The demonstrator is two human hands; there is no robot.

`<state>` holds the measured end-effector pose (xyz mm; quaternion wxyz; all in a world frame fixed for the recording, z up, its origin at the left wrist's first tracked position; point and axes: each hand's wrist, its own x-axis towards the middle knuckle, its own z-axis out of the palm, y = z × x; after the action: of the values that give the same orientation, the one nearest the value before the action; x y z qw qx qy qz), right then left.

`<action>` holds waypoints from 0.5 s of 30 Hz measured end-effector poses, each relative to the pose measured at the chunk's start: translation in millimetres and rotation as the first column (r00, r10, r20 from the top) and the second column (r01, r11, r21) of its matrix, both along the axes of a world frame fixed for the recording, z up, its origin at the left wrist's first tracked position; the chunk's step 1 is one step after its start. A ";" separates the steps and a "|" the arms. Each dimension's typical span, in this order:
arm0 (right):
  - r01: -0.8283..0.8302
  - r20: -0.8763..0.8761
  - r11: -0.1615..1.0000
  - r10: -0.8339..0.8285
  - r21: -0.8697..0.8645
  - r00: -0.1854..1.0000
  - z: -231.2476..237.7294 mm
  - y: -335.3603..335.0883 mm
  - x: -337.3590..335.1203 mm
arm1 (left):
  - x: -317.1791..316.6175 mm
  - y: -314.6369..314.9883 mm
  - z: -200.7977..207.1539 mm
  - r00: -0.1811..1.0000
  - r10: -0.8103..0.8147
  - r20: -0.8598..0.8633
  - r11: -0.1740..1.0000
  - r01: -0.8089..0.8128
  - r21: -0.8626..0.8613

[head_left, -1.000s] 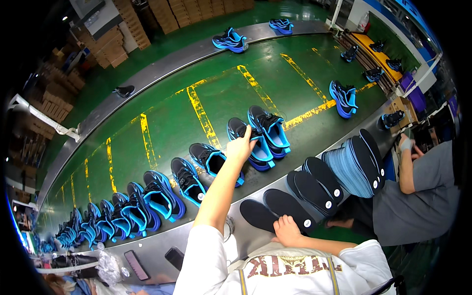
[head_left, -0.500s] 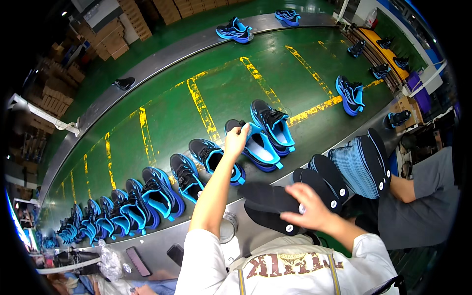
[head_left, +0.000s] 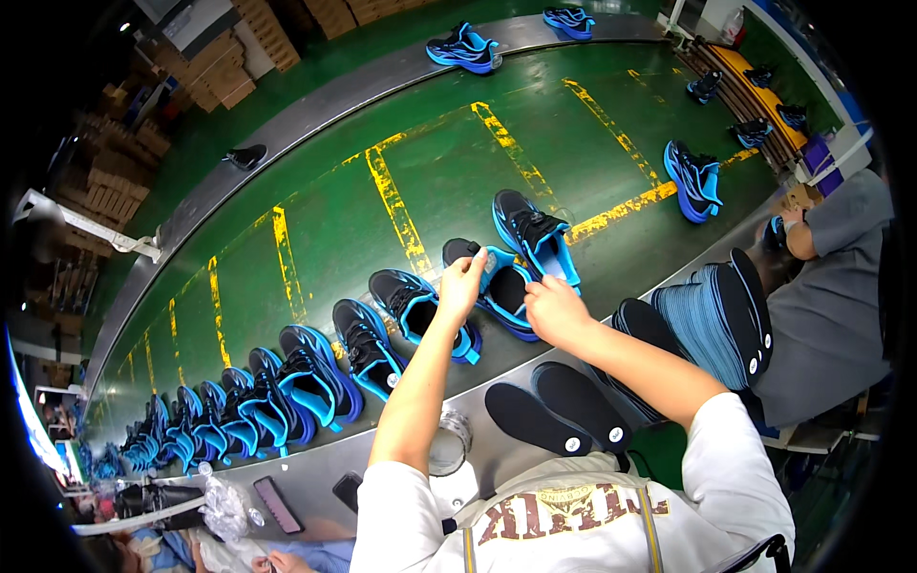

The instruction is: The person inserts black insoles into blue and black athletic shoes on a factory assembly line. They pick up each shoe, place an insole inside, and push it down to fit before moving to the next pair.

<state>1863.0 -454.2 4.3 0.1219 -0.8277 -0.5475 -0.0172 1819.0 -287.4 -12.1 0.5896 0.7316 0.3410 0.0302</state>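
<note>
On the metal ledge in front of me stands a black-and-blue sneaker (head_left: 523, 323), toe pointing away. My left hand (head_left: 462, 286) pinches its tongue and holds the opening wide. Black insole material (head_left: 506, 286) shows inside the opening. At the sneaker's heel, my right hand (head_left: 557, 310) is closed with fingertips at the opening, on the insole's heel end; the fingers hide most of that end. Just right of it sits another sneaker (head_left: 537, 234) with a pale inside. Near my body lie black insoles (head_left: 535, 420) with round white stickers on their heels.
A long row of matching sneakers (head_left: 315, 377) runs left along the ledge. A tall stack of blue-edged insoles (head_left: 707, 310) stands right, beside a person in a grey shirt (head_left: 831, 296). A tape roll (head_left: 449, 444) and phone (head_left: 277, 504) lie near me. A green belt (head_left: 315, 248) stretches beyond.
My right hand has moved from the insole pile up to the sneaker's heel. The sneaker's inside went from white to dark. My left hand stays at the tongue. The person at right leaned forward.
</note>
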 end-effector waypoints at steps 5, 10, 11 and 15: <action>0.135 -0.059 0.978 -0.146 -0.157 0.987 -38.0 30.9 -1.4 | 3.2 2.0 -5.0 1.000 0.007 0.013 1.000 -0.007 -0.014; 0.142 -0.180 0.961 -0.187 -0.236 0.966 -7.6 23.6 -5.1 | -1.7 7.7 -11.8 0.996 -0.083 0.023 0.983 0.078 0.165; 0.112 -0.160 0.948 -0.164 -0.297 0.973 6.5 21.5 -3.7 | -2.0 7.4 -13.0 0.997 -0.067 0.029 0.985 0.061 0.161; -0.136 -0.342 0.773 -0.110 -0.620 0.933 13.1 36.3 18.7 | -1.1 11.0 -17.7 0.994 -0.029 0.105 0.972 0.004 0.234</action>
<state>1881.7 -417.9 17.4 -0.0661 -0.8048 -0.4951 0.3207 1817.9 -276.3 -29.8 0.5172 0.7959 0.2968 0.1045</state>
